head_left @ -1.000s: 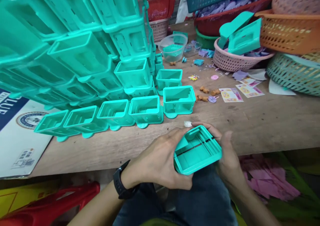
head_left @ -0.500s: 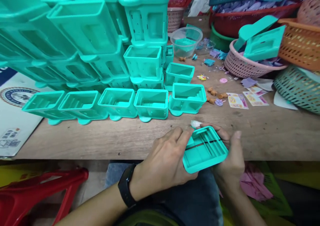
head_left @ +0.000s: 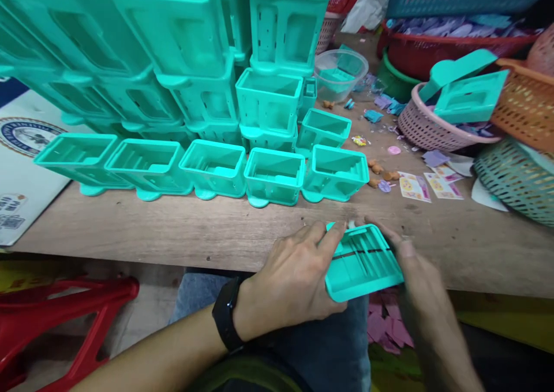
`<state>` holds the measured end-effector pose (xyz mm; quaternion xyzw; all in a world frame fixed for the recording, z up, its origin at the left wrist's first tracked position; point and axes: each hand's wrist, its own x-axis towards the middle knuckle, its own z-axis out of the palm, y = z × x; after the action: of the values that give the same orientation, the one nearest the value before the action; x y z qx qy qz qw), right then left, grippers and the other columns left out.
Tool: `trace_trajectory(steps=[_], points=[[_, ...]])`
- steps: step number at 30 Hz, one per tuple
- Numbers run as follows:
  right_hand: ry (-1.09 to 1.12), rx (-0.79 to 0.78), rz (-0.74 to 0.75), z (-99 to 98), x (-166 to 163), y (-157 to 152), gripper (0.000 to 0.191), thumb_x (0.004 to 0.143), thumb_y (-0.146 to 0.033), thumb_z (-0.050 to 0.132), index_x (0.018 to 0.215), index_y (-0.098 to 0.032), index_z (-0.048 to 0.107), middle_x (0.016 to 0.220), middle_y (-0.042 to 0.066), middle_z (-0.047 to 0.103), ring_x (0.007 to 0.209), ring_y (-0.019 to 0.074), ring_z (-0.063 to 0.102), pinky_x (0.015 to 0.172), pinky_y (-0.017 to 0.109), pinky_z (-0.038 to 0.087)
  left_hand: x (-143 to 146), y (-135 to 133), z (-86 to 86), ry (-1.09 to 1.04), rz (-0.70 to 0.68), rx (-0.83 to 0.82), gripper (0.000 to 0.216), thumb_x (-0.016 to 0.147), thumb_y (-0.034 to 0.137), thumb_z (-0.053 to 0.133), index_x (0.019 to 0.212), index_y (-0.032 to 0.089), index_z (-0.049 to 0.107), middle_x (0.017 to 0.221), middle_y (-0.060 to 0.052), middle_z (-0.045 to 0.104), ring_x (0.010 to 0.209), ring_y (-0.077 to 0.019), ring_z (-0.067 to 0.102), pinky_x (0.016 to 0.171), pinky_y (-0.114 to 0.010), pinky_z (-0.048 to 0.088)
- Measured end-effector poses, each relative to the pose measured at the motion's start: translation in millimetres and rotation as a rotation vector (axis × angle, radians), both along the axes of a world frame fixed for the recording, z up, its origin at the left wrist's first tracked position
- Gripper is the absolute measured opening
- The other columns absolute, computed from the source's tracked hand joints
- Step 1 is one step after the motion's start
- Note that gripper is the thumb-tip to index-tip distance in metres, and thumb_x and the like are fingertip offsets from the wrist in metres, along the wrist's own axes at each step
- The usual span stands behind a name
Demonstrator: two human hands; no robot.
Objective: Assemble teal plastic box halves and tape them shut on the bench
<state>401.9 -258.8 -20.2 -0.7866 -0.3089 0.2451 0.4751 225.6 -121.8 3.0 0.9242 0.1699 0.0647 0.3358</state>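
Note:
My left hand (head_left: pixel 298 271), with a black band at the wrist, grips a teal plastic box (head_left: pixel 363 291) by its left side. The box is tilted, its open top facing me, and ribs and a dark slot show inside. Against its right side lies my right hand (head_left: pixel 418 271), blurred by motion, its fingers reaching round the far wall and partly hidden. A small white scrap (head_left: pixel 351 224) shows at the far edge near the fingertips; its kind is unclear. Beyond the hands stands a row of similar teal boxes (head_left: pixel 274 175), open tops up.
Stacked teal boxes (head_left: pixel 194 100) rise at the back left, beside a white carton (head_left: pixel 32 172). A clear tub (head_left: pixel 340 71), a pink basket (head_left: pixel 433 123) and other baskets stand at the right. Small brown pieces and printed cards (head_left: pixel 413 187) lie near them. A red stool (head_left: pixel 82 317) is below left.
The view has shifted slightly. The held box is turned a little, and my right hand has moved along its right side, with its thumb lower. The row of boxes stays in place.

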Motion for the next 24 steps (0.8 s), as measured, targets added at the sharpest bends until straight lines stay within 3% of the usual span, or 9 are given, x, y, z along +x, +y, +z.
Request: trace_trajectory(steps=[2, 4, 6, 8, 11, 15, 24], points=[[-0.133, -0.182, 0.151, 13.9, 16, -8, 0.060, 0.081, -0.069, 0.074, 0.125, -0.028, 0.078, 0.118, 0.008, 0.081, 0.114, 0.0398, 0.075, 0.094, 0.052, 0.064, 0, 0, 1.2, 0.009, -0.003, -0.003, 0.093, 0.082, 0.048, 0.084, 0.154, 0.021, 0.032, 0.138, -0.015, 0.061, 0.122, -0.0395, 0.067, 0.092, -0.057, 0.065], [-0.160, -0.285, 0.297, 29.7, 25, -7, 0.052, 0.077, -0.065, 0.079, 0.112, -0.026, 0.083, 0.090, 0.006, 0.082, 0.085, 0.0361, 0.078, 0.071, 0.046, 0.067, 0, 0, 2.4, 0.020, -0.009, -0.004, 0.088, 0.084, 0.048, 0.081, 0.152, 0.021, 0.033, 0.138, -0.015, 0.061, 0.120, -0.0395, 0.068, 0.090, -0.057, 0.066], [-0.121, -0.344, 0.391, 42.6, 28, 1, 0.044, 0.080, -0.062, 0.073, 0.099, -0.023, 0.085, 0.064, 0.003, 0.074, 0.052, 0.0261, 0.067, 0.045, 0.036, 0.056, 1, 1, 3.4, 0.028, -0.017, 0.003, 0.082, 0.085, 0.047, 0.079, 0.150, 0.021, 0.035, 0.136, -0.014, 0.062, 0.119, -0.0394, 0.069, 0.088, -0.056, 0.066], [-0.078, -0.376, 0.453, 49.5, 30, 11, 0.038, 0.081, -0.057, 0.070, 0.085, -0.022, 0.083, 0.053, 0.001, 0.066, 0.038, 0.0182, 0.052, 0.035, 0.030, 0.041, 1, 2, 3.8, 0.023, -0.028, 0.014, 0.075, 0.088, 0.049, 0.076, 0.147, 0.021, 0.038, 0.135, -0.013, 0.063, 0.120, -0.0394, 0.068, 0.087, -0.055, 0.066], [0.004, -0.387, 0.530, 50.2, 35, 23, 0.028, 0.078, -0.049, 0.072, 0.069, -0.022, 0.077, 0.058, 0.002, 0.069, 0.043, 0.0176, 0.055, 0.038, 0.028, 0.042, 0, 2, 3.6, -0.001, -0.044, 0.035, 0.068, 0.092, 0.050, 0.070, 0.144, 0.019, 0.039, 0.137, -0.014, 0.063, 0.122, -0.0390, 0.067, 0.086, -0.054, 0.067], [0.070, -0.455, 0.559, 47.0, 47, 29, 0.021, 0.073, -0.042, 0.074, 0.064, -0.023, 0.072, 0.062, 0.003, 0.071, 0.048, 0.0193, 0.060, 0.040, 0.029, 0.046, -1, 4, 3.6, -0.024, -0.063, 0.046, 0.063, 0.097, 0.047, 0.065, 0.145, 0.017, 0.038, 0.136, -0.014, 0.064, 0.122, -0.0359, 0.068, 0.087, -0.051, 0.066], [-0.157, -0.485, 0.511, 44.9, 47, 27, 0.020, 0.073, -0.041, 0.071, 0.064, -0.022, 0.070, 0.056, 0.000, 0.065, 0.046, 0.0179, 0.056, 0.039, 0.028, 0.043, -2, 5, 2.9, -0.057, -0.059, 0.101, 0.064, 0.098, 0.052, 0.063, 0.144, 0.014, 0.041, 0.135, -0.015, 0.066, 0.118, -0.0365, 0.070, 0.084, -0.048, 0.064]])
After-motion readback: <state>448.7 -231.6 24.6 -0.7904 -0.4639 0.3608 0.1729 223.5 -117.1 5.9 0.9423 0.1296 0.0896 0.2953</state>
